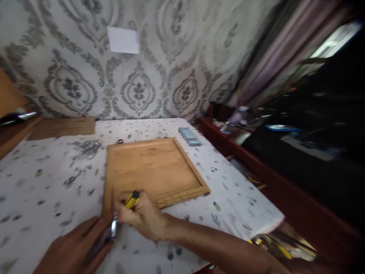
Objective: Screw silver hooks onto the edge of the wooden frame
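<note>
A shallow wooden tray-like frame [155, 167] lies flat on a table covered with patterned cloth [42, 190]. My right hand [142, 219] is closed round a yellow and black tool handle [132, 199] at the frame's near left corner. My left hand [72, 249] lies beside it at the bottom left, fingers pressed along a small metal piece [114, 228] at the same corner. The picture is smeared by motion, so the tool's tip is hidden.
A small heap of metal hardware [88, 147] lies left of the frame. A flat brown board [62, 127] sits at the back left. A grey-blue block [189, 136] lies near the table's right edge. A dark red bench [256, 167] with clutter runs along the right.
</note>
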Motion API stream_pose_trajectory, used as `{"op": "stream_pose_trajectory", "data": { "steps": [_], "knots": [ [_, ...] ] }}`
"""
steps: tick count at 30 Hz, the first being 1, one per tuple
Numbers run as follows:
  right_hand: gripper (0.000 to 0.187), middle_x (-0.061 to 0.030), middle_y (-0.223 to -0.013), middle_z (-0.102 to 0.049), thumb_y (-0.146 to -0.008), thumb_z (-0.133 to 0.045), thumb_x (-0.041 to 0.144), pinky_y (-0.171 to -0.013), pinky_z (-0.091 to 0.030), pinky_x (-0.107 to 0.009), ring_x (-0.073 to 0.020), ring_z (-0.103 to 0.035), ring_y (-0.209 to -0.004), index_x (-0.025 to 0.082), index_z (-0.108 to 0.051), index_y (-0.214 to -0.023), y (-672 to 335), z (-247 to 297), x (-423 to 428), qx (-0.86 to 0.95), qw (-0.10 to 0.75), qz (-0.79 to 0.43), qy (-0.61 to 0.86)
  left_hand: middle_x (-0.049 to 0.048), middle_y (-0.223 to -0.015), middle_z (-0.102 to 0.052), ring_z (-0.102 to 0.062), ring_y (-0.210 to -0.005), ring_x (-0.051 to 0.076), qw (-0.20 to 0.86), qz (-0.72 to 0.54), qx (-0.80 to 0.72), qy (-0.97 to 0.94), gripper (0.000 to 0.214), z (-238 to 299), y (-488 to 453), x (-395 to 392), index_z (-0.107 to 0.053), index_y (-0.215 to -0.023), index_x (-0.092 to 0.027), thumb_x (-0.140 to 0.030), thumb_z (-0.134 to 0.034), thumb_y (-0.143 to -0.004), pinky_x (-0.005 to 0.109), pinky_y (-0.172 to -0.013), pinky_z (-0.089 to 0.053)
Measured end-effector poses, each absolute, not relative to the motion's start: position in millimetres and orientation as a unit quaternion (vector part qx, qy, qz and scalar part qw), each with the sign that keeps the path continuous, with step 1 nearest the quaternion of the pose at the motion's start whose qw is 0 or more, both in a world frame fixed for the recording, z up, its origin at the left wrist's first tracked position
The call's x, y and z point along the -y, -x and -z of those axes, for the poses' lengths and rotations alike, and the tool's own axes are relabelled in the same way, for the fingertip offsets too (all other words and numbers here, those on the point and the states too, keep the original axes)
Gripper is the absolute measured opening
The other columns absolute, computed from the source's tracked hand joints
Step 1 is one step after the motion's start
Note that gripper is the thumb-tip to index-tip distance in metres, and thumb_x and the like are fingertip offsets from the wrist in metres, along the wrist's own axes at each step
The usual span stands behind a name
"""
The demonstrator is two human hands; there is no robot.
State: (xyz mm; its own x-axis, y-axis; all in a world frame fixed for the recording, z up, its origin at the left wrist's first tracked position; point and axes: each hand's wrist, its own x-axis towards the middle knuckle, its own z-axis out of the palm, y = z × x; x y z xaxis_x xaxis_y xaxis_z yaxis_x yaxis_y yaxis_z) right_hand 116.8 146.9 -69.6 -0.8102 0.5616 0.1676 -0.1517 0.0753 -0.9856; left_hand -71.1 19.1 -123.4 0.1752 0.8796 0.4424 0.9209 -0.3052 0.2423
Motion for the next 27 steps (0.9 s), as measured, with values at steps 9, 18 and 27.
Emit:
{"op": "stream_pose_trajectory", "data": {
  "steps": [9,18,27],
  "knots": [
    [0.053,0.0032,-0.063,-0.043,-0.096,-0.046,0.065,-0.052,-0.030,-0.025,-0.0096,-0.038,-0.056,0.021,-0.046,-0.068,-116.3,65.7,-148.1,0.722,0.250,-0.619,0.183,-0.0021,-0.081,-0.072,-0.064,-0.065,0.012,-0.168,0.251,0.665,0.683,0.023,59.1,91.1,-22.6,-0.070,-0.106,-0.026,-0.032,-0.049,-0.101,0.020,-0.062,-0.050],
    [0.057,0.0041,-0.061,-0.039,-0.094,-0.045,0.071,-0.049,-0.030,-0.025,-0.0096,-0.037,-0.053,0.021,-0.045,-0.067,-117.2,69.5,-146.1,0.729,0.249,-0.608,0.191,0.0030,-0.080,-0.073,-0.063,-0.074,0.019,-0.065,0.296,0.769,0.563,0.025,61.4,186.8,-83.4,-0.071,-0.084,-0.019,-0.035,-0.051,-0.084,0.028,-0.069,-0.045],
    [0.056,0.0046,-0.060,-0.038,-0.094,-0.047,0.069,-0.048,-0.028,-0.025,-0.0092,-0.035,-0.053,0.021,-0.045,-0.066,-119.7,67.6,-143.8,0.719,0.247,-0.620,0.195,0.0016,-0.075,-0.069,-0.060,-0.073,0.019,-0.056,0.241,0.792,0.559,0.022,77.8,178.6,-112.2,-0.068,-0.082,-0.021,-0.038,-0.056,-0.088,0.029,-0.066,-0.039]
  ]
}}
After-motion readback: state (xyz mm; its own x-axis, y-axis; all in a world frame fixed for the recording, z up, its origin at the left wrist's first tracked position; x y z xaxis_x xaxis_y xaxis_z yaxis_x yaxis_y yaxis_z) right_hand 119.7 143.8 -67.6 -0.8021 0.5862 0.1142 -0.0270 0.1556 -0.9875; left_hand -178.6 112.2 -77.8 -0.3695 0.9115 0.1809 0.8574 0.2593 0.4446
